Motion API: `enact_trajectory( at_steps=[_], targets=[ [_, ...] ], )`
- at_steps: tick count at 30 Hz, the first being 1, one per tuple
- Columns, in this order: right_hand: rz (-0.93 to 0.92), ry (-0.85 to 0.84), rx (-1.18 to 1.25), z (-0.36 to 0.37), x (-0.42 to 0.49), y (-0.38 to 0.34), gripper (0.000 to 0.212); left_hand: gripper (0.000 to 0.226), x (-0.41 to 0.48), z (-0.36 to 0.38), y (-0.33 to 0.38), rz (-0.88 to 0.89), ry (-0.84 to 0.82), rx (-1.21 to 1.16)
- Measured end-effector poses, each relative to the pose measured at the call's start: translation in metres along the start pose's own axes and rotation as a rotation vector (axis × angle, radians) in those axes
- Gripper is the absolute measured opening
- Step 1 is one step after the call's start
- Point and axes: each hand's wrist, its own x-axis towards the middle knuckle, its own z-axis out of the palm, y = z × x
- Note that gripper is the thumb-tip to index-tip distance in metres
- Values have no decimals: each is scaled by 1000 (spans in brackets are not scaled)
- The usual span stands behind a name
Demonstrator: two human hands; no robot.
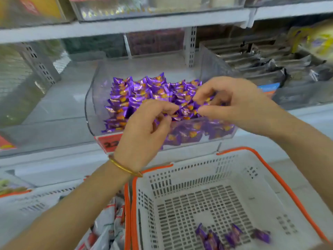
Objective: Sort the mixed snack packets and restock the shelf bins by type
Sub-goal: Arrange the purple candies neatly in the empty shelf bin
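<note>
From the head camera: both hands are working at the front of the clear bin [93,105], which is heaped with purple packets [144,91], far too many to count. The left hand [144,130] has its fingers curled round one packet. The right hand [232,103] pinches another between thumb and forefinger. They look light, soft and crinkly, probably slick foil, so I'd take them by the crimped ends. Just below the bin, one white basket [180,177] holds four, maybe five stray packets [234,233], all blurred. Below-left of the bin, a second basket [36,201] carries white-and-red packets [115,217].
</note>
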Motion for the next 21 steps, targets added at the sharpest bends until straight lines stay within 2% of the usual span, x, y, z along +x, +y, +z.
enact_trajectory(
  at_steps=[2, 4, 6, 8, 10, 11, 14, 17, 21],
  targets=[
    [182, -332, 102, 10, -32, 18, 14, 20, -45, 28, 13, -75, -163, -74],
    [378, -645, -16, 41, -53, 65, 17, 18, -85, 62, 5, -240, -367, -88],
    [585, -787, -159, 84, -80, 133, 22, 20, -119, 95, -13, -404, -553, -57],
    [807, -855, -248, 123, -121, 204, 35, 22, -148, 121, -31, -533, -666, -12],
    [931, -979, -352, 148, -171, 263, 57, 24, -172, 143, -45, -650, -720, 12],
    [928, -1024, -425, 158, -196, 289, 62, 24, -182, 150, -50, -694, -735, 23],
    [867, -989, -651, 175, -242, 326, 61, 25, -204, 165, -63, -829, -770, 36],
    [853, -1055, -801, 190, -254, 328, 75, 25, -213, 176, -71, -923, -790, 21],
    [904, -877, -713, 203, -262, 331, 44, 25, -216, 189, -81, -980, -800, 1]
  ],
)
